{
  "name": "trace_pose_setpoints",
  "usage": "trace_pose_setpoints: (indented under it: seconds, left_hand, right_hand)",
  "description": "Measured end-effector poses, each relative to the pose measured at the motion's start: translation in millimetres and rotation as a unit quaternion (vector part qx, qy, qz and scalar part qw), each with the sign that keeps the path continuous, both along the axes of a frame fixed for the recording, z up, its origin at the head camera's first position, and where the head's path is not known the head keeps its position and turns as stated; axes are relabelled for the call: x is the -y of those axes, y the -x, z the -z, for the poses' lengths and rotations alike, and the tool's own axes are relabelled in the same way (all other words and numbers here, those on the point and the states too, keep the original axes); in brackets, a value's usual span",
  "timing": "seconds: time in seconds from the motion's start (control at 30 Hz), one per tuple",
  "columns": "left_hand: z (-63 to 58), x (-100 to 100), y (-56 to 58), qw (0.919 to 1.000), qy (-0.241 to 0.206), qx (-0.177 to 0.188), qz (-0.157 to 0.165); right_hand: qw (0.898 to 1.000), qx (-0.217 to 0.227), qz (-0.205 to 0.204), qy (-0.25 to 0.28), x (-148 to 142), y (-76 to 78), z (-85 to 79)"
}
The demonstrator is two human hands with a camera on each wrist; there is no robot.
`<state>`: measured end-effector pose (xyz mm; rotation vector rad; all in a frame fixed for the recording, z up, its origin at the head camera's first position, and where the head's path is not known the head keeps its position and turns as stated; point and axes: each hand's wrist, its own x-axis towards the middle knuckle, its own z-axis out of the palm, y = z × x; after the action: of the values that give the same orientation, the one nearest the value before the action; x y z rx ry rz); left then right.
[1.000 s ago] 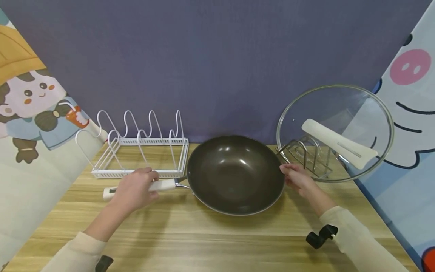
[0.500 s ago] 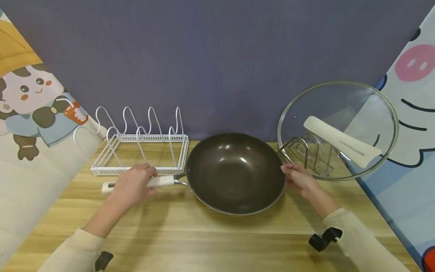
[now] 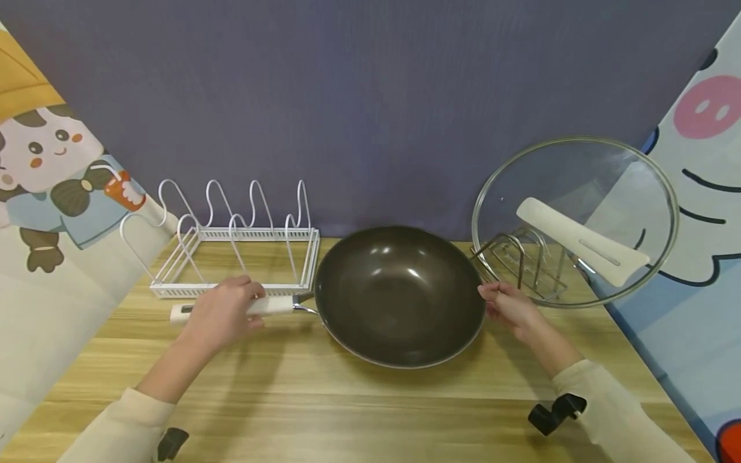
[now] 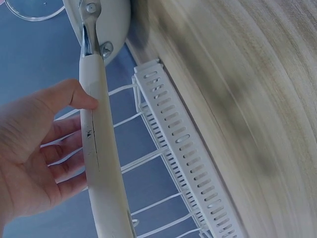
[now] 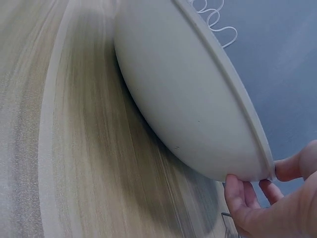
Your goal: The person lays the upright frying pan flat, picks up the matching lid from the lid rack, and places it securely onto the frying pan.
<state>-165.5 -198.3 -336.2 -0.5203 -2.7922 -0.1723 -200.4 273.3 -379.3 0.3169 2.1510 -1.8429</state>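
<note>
A wok (image 3: 399,299) with a dark brown inside and a pale outer wall stands in the middle of the wooden table, its long white handle (image 3: 272,306) pointing left. My left hand (image 3: 222,310) holds that handle; in the left wrist view the thumb lies on one side and the fingers (image 4: 67,166) reach behind the other. At the wok's right side my right hand (image 3: 512,310) pinches the rim. The right wrist view shows the thumb (image 5: 290,167) at the edge and fingertips against the outer wall (image 5: 188,99).
A white wire rack (image 3: 231,290) stands at the back left, just behind the wok's handle. At the right, a large glass lid (image 3: 625,186) with a white handle (image 3: 581,241) leans in a small metal stand (image 3: 521,263). A dark cloth wall (image 3: 370,116) closes the back.
The head view has shifted slightly, moving the rack a little left and up in the picture. Both hands keep their hold on the wok, which has barely moved.
</note>
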Motion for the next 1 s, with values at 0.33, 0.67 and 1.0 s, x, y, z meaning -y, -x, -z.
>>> trace_pose_setpoints:
  seconds: [0.33, 0.67, 1.0]
  left_hand:
    - [4.0, 5, 0.7, 0.9999, -0.012, -0.012, 0.003]
    - [11.4, 8, 5.2, 0.9977, -0.027, -0.060, 0.014]
    - [15.5, 10, 10.1, 0.9976, -0.036, -0.059, 0.011]
  right_hand:
    - [1.000, 0.003, -0.006, -0.022, 1, -10.5, 3.5]
    - [1.000, -0.008, -0.008, 0.001, 0, -15.5, 3.1]
    - [1.000, -0.004, -0.016, 0.014, -1, -20.4, 2.7]
